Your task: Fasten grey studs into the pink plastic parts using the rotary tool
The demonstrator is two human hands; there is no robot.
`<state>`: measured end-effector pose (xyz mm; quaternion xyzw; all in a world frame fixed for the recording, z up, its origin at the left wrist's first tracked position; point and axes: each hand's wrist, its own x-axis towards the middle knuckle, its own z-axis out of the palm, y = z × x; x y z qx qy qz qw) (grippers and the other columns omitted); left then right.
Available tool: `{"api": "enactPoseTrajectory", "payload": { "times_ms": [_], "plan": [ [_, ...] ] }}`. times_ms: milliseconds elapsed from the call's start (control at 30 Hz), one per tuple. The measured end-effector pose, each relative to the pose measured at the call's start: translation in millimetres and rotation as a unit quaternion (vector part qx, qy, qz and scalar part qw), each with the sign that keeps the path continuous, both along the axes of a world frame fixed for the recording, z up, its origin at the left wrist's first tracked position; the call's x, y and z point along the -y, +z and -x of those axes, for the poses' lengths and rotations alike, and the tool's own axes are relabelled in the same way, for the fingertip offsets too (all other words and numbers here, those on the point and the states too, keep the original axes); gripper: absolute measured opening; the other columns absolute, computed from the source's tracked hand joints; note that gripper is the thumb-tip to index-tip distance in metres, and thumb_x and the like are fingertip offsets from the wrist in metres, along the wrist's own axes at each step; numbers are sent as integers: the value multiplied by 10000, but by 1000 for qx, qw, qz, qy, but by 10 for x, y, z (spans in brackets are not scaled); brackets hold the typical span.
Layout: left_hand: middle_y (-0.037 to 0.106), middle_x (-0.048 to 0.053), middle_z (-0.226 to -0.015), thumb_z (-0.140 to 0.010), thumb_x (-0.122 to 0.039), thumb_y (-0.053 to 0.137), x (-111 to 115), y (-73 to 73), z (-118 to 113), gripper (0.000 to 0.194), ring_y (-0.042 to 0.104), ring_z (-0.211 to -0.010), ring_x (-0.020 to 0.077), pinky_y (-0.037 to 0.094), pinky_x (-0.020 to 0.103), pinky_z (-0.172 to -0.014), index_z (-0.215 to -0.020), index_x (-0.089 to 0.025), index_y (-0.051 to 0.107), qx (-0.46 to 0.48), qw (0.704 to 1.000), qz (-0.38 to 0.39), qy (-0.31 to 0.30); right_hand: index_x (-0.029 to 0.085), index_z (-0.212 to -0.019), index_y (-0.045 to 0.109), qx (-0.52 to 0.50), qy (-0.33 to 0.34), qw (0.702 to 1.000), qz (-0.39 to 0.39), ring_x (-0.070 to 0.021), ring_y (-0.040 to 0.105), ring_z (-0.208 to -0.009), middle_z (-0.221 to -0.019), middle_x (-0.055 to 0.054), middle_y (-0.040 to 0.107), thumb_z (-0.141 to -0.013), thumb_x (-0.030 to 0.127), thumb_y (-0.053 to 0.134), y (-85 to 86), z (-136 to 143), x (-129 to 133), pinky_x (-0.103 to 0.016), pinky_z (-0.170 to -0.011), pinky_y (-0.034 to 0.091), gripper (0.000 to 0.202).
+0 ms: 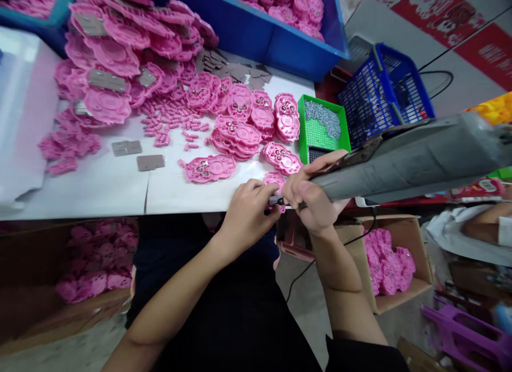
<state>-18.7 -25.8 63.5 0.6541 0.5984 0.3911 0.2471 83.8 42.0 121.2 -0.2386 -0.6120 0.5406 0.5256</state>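
My right hand (314, 199) is wrapped round the front end of a grey electric screwdriver (404, 159), whose body slants up to the right. Its dark bit points left at a small pink plastic part (274, 180) by the table's front edge. My left hand (252, 212) pinches that pink part from the left, its fingertips close to the bit. The hands hide much of the part. Just behind them lie a pink plastic shell (282, 158) and a stack of similar shells (235, 137) with shiny metal pieces. One more shell (210, 168) lies to the left.
A green tray (346, 128) of small screws stands behind my right hand, near a blue basket (384, 89). A blue bin (276, 41) lines the back. Pink shells (116, 57) are heaped at left, near grey metal plates (151, 162). A cardboard box (422, 255) sits below right.
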Motion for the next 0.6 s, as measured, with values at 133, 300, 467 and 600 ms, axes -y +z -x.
{"api": "enactPoseTrajectory", "payload": {
  "times_ms": [133, 300, 467, 600],
  "plan": [
    [753, 43, -937, -893, -169, 700, 5, -29, 0, 161, 629, -995, 261, 509, 394, -831, -1045, -224, 706, -12, 1000, -22, -1, 300, -964, 567, -4, -39, 999, 3, -90, 341, -313, -501, 129, 453, -827, 210, 697, 115, -28, 14, -253, -333, 336, 210],
    [788, 66, -1165, -1003, -208, 640, 94, -172, -5, 123, 657, -1107, 270, 564, 429, -917, -1058, -216, 749, -37, 992, -118, -24, 286, -900, 558, -35, -186, 981, -30, -98, 296, -310, -467, 114, 397, -723, 208, 629, 399, -327, -49, -264, -317, 319, 206],
    [739, 134, -1319, -984, -193, 670, 227, -300, 18, 309, 667, -1235, 335, 597, 499, -976, -1292, -193, 691, -111, 974, -193, -47, 258, -875, 561, -47, -261, 961, -77, -84, 262, -303, -459, 114, 353, -682, 182, 592, 547, -711, -151, -258, -320, 297, 210],
    [722, 138, -1356, -970, -159, 671, 265, -312, 33, 406, 662, -1272, 355, 598, 523, -995, -1370, -219, 643, -143, 969, -191, -65, 270, -871, 477, -61, -282, 956, -59, -84, 259, -300, -444, 127, 336, -680, 221, 588, 527, -802, -308, -248, -320, 267, 226]
  ]
}}
